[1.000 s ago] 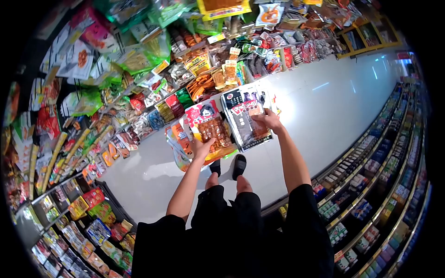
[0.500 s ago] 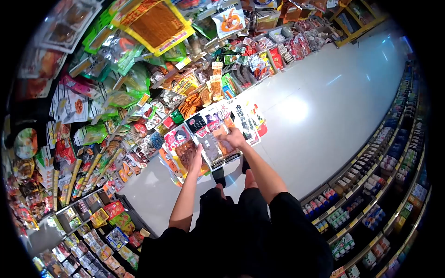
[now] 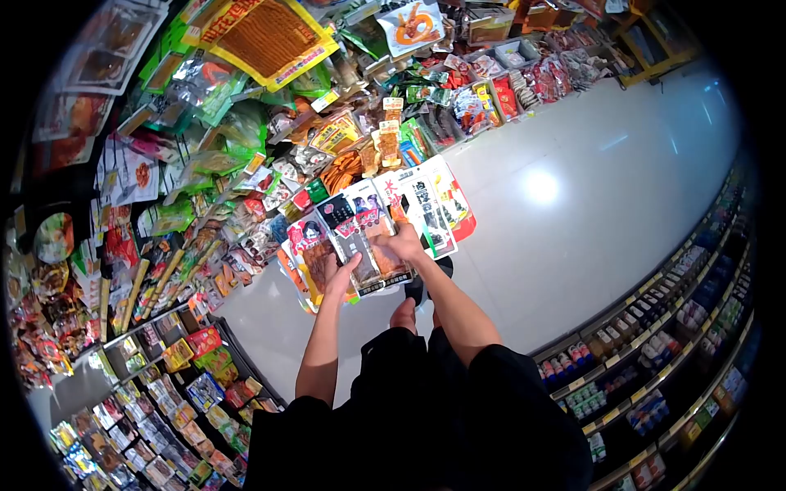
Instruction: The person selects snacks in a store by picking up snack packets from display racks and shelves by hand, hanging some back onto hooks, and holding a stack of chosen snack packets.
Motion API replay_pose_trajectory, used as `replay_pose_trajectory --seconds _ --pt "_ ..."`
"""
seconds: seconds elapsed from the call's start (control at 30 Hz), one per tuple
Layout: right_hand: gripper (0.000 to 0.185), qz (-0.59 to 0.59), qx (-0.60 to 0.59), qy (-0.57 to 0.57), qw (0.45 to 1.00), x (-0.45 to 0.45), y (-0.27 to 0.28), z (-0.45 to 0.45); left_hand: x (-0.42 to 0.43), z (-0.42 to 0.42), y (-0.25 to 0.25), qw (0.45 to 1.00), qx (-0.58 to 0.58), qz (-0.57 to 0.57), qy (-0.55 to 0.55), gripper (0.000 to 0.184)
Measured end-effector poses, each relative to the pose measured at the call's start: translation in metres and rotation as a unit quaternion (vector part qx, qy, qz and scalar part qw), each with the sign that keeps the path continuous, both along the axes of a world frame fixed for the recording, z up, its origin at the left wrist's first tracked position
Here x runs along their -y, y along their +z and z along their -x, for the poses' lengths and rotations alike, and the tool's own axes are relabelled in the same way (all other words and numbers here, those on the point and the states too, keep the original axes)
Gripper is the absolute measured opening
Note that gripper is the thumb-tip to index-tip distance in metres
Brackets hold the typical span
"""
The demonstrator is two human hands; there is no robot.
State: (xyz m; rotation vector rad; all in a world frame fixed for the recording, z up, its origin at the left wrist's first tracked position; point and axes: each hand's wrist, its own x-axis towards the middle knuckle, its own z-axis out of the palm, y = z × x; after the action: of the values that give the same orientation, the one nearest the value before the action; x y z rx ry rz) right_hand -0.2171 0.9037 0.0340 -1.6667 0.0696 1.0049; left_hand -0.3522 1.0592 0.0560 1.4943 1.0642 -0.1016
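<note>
In front of my body is a flat snack pack (image 3: 355, 222) with cartoon figures and a clear window showing brown food. My left hand (image 3: 341, 277) is closed on its lower left edge, thumb on top. On the pack's right side, my right hand (image 3: 401, 244) grips it, with its fingers partly over the front. A red-and-white snack pack (image 3: 306, 232) lies beneath and to the left. White snack packs with black and red lettering (image 3: 419, 195) fan out to the right, beyond my right hand. What supports these packs is hidden.
Bins of bagged snacks (image 3: 340, 159) line the left and far side, with hanging packs (image 3: 262, 41) above. Another display of packets (image 3: 176, 401) is at lower left. Shelves of bottles (image 3: 647, 335) curve along the right. Grey floor (image 3: 524, 237) runs between.
The view has shifted slightly, and my feet have changed position. My left thumb now reaches further over the pack's edge. Both hands stay on the same pack.
</note>
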Motion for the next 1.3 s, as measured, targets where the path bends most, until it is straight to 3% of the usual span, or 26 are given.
replay_pose_trajectory --seconds 0.1,0.2,0.37,0.53,0.67,0.8,0.9,0.93,1.03,1.13,1.23,1.27,1.3 --pt "0.075 0.002 -0.008 -0.013 1.0 0.002 0.007 -0.006 0.006 -0.009 0.008 0.998 -0.028 -0.062 -0.017 0.043" --pt "0.08 0.015 -0.005 -0.042 0.999 0.002 -0.007 -0.008 0.015 -0.023 0.022 1.0 0.015 -0.003 0.004 0.046" --pt "0.066 0.038 0.006 -0.023 0.999 0.007 -0.014 -0.019 0.016 -0.033 0.01 0.999 -0.002 -0.04 -0.018 0.048" --pt "0.053 0.013 -0.037 -0.019 0.999 0.011 -0.024 -0.02 0.008 -0.017 -0.041 0.998 -0.011 -0.059 -0.027 0.062" --pt "0.054 0.007 -0.093 -0.018 0.995 0.008 0.009 -0.025 0.012 -0.029 -0.009 0.991 -0.029 -0.117 -0.065 0.06" --pt "0.057 -0.013 -0.086 -0.044 0.995 0.01 -0.012 -0.025 0.014 -0.035 0.006 0.986 -0.049 -0.139 -0.079 0.058" --pt "0.049 -0.001 -0.083 -0.042 0.996 0.009 -0.019 -0.024 0.012 -0.04 0.021 0.99 -0.051 -0.111 -0.072 0.057" --pt "0.048 0.033 -0.066 -0.029 0.997 0.009 -0.02 -0.025 0.009 -0.038 0.018 0.993 -0.049 -0.076 -0.079 0.071" --pt "0.058 0.028 -0.055 -0.029 0.998 0.007 -0.02 -0.022 0.006 -0.034 0.015 0.995 -0.038 -0.064 -0.064 0.07" --pt "0.054 0.012 -0.031 -0.03 0.999 0.003 -0.014 -0.017 0.007 -0.024 0.003 0.991 -0.017 -0.123 -0.047 0.053" --pt "0.049 0.051 -0.007 -0.02 0.998 -0.004 -0.005 -0.009 0.004 -0.02 0.019 0.989 -0.039 -0.133 -0.051 0.051" --pt "0.04 0.042 -0.015 -0.041 0.998 -0.01 0.019 -0.007 -0.001 -0.022 0.031 0.994 -0.022 -0.075 -0.07 0.051" --pt "0.044 0.044 -0.02 -0.023 0.999 -0.01 0.017 -0.007 -0.002 -0.02 0.023 0.993 -0.013 -0.089 -0.081 0.05"
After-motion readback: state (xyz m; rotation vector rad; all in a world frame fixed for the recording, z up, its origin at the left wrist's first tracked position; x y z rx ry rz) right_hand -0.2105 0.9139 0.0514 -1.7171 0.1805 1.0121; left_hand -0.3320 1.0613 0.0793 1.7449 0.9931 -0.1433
